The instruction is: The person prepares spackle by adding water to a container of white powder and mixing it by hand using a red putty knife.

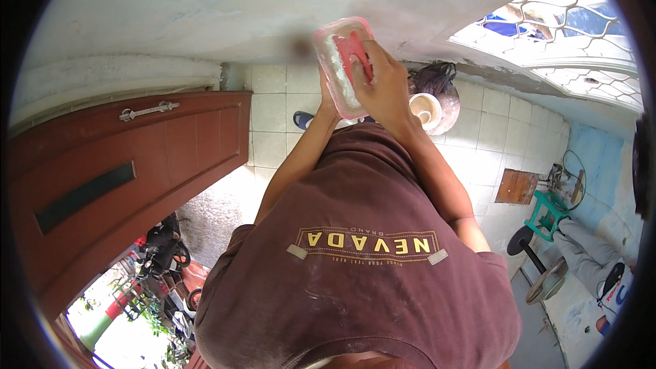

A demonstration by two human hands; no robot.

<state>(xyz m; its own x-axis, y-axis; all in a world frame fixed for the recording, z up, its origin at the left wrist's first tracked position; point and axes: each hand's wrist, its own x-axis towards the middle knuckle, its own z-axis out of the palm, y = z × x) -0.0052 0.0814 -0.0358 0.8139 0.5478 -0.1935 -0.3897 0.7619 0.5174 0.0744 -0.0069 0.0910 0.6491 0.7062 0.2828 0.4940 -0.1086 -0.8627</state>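
Door (123,171) at left, stool (547,213) at right, pot (429,111) just right of container (339,68), w/ tiled floor (273,123) below

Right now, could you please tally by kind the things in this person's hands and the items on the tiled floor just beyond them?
Clear plastic container, held from below by the left hand: 1
Red scraper, gripped by the right hand: 1
White bucket: 1
Dark bag: 1
Blue sandal: 1
Total: 5
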